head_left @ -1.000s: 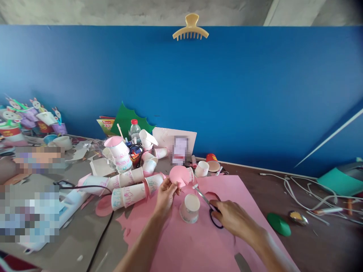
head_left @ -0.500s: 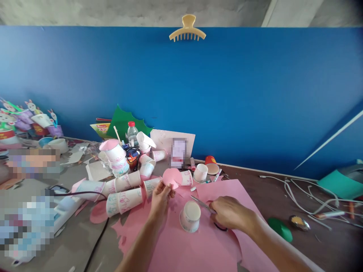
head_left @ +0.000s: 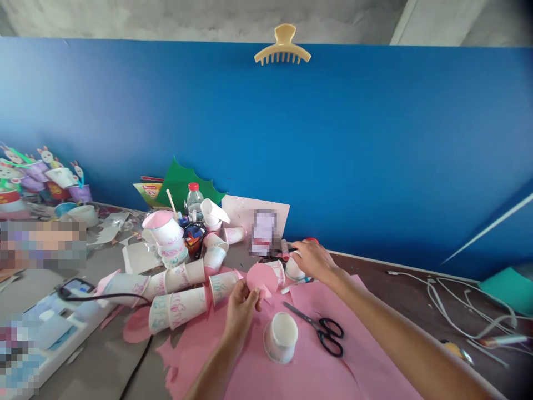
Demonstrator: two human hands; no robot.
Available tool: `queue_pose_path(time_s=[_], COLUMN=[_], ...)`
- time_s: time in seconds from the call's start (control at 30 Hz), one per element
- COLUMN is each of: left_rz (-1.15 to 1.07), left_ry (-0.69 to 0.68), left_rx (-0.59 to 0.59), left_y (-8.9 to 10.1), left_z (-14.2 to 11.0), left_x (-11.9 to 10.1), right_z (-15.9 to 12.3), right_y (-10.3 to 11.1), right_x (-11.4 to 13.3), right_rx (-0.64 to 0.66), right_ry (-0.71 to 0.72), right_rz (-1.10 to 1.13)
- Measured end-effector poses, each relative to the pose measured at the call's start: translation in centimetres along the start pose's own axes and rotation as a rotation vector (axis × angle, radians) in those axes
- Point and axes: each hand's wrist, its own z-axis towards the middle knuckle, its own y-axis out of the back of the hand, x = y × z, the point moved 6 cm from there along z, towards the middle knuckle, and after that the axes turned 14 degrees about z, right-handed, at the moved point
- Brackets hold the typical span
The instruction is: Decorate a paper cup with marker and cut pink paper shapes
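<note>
Left hand (head_left: 242,304) pinches paper disc (head_left: 261,278).

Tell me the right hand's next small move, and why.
Probably close the right hand on the pink tube: its fingertips appear beside it, the scissors lie free on the pink sheet, and the left hand pinches the pink paper disc.
</note>
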Motion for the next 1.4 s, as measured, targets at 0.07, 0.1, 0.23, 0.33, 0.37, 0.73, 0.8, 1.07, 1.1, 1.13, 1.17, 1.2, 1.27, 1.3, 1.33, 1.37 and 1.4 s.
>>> queue_pose_path(time_s=[0.07,0.1,0.23,0.33,0.37,0.73,0.8,1.07,1.1,1.13,1.17,1.2,1.27,1.3,1.33,1.37,1.4], left_rz=[0.025,0.032,0.068,0.075,0.073,0.044,0.041,0.063,0.067,0.07,0.071,0.072,0.077,0.082,0.094,0.097,0.091], left_ry=[0.007,0.011,0.021,0.019,0.019,0.045,0.064,0.099,0.103,0.104,0.102,0.099,0.079,0.058,0.036,0.007,-0.018], left_rx=[-0.009,-0.016,-0.056,-0.069,-0.065,-0.023,-0.027,-0.02,-0.016,-0.015,-0.017,-0.027,-0.059,-0.074,-0.087,-0.09,-0.097], left_y=[-0.1,-0.1,0.2,0.4,0.3,-0.1,-0.1,-0.2,-0.2,-0.3,-0.2,-0.2,0.1,0.3,0.4,0.5,0.6], left_z=[-0.1,-0.2,-0.4,-0.5,-0.5,-0.9,-0.8,-1.0,-1.0,-1.1,-1.1,-1.1,-1.1,-1.0,-1.0,-0.8,-0.7], left_x=[0.3,0.5,1.5,1.8,1.8,1.4,1.6,1.8,1.6,1.4,1.2,1.0,0.5,0.2,-0.1,-0.3,-0.5], right_z=[2.5,3.5,6.8,8.3,8.7,9.4,9.2,6.4,5.3,4.1,2.6,0.9,-2.8,-4.8,-6.7,-8.6,-10.4], right_y=[-1.1,-1.6,-3.4,-4.6,-4.9,-8.0,-7.9,-2.2,-1.1,-0.2,0.8,1.5,2.6,3.0,3.0,2.9,2.7], right_x=[-0.2,-0.2,0.6,0.9,0.8,-0.7,-0.4,-2.9,-3.6,-4.3,-4.9,-5.6,-6.3,-6.5,-6.4,-6.0,-5.5], right_rx=[0.014,0.02,0.074,0.156,0.18,0.267,0.238,0.049,0.023,-0.004,-0.03,-0.05,-0.076,-0.126,-0.14,-0.153,-0.163], right_ry=[-0.043,-0.058,-0.054,-0.049,-0.056,-0.202,-0.218,-0.245,-0.236,-0.228,-0.222,-0.219,-0.2,-0.186,-0.155,-0.125,-0.099], right_rz=[-0.035,-0.059,-0.143,-0.181,-0.191,-0.141,-0.094,0.244,0.303,0.364,0.425,0.484,0.652,0.977,1.272,1.492,1.648])
